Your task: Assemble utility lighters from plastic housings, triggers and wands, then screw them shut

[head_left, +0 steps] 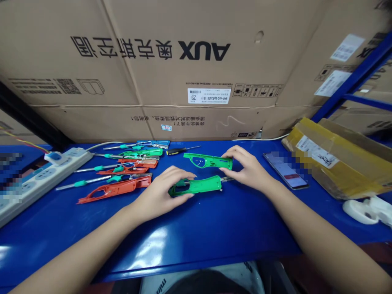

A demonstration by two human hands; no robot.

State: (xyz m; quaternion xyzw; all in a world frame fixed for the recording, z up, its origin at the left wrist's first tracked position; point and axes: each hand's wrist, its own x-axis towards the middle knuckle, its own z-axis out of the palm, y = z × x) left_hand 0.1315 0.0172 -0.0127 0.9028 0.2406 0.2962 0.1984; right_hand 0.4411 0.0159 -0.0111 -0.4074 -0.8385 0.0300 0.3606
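My left hand (167,190) grips the back end of a green long-neck lighter body (205,185), held just above the blue tabletop. From its right end a thin metal piece (227,179) sticks out. Beyond it, a second green plastic shell half (196,160), with an oval opening, is pinched at its right end between the thumb and fingers of my right hand (245,165). The two green parts lie roughly side by side, a small gap apart. A small screwdriver (179,151) with a black and yellow handle rests behind them.
At the left, several opened lighters in orange (116,189), green and blue lie with metal tubes. A white power strip (45,175) runs along the left side. To the right are a phone (286,170), a yellow-taped box (333,157) and a white object (363,211). Cardboard (147,77) walls the back.
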